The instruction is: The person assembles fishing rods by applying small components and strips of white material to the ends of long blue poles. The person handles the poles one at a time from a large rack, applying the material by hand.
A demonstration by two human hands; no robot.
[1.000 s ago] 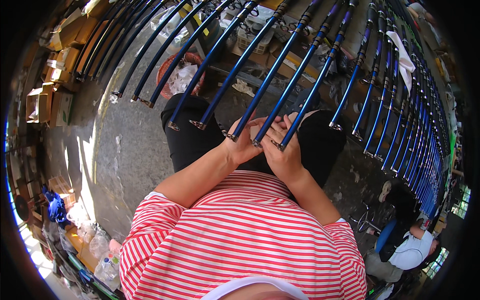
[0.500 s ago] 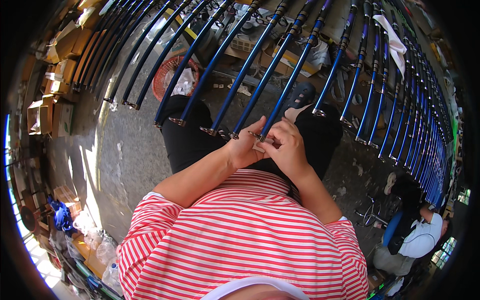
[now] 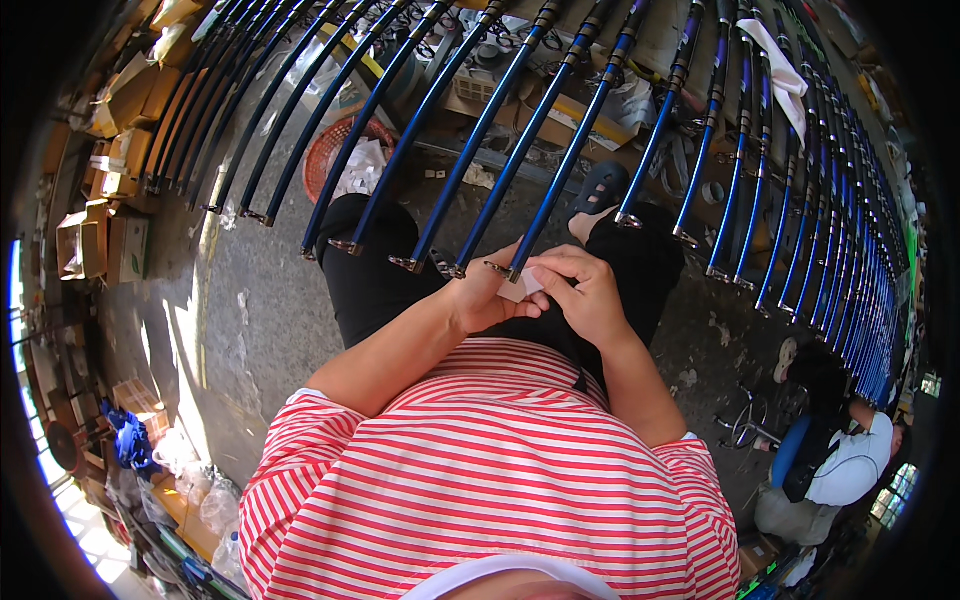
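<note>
In front of my lap, my left hand (image 3: pixel 478 300) is cupped with its palm turned up and its fingers curled under a small white piece of paper (image 3: pixel 520 288). My right hand (image 3: pixel 592 292) pinches that paper at its right edge between thumb and fingers. Just above the paper ends a blue fishing rod (image 3: pixel 560 170), its metal ring guide (image 3: pixel 503 270) over my left palm. Whether the rod's end touches my left hand is unclear. More blue rods stand side by side in a long row, ring guides at their near ends.
A red basket (image 3: pixel 326 150) with white scraps sits beyond my left knee. Cardboard boxes (image 3: pixel 85 240) line the left side. A white cloth (image 3: pixel 785 75) hangs over rods on the right. Another person in a white shirt (image 3: pixel 850 465) sits at the lower right.
More of the white paper shows between my hands. My right hand has turned and shifted slightly right. The rod row sits slightly further left in view, and the other person's head has lowered.
</note>
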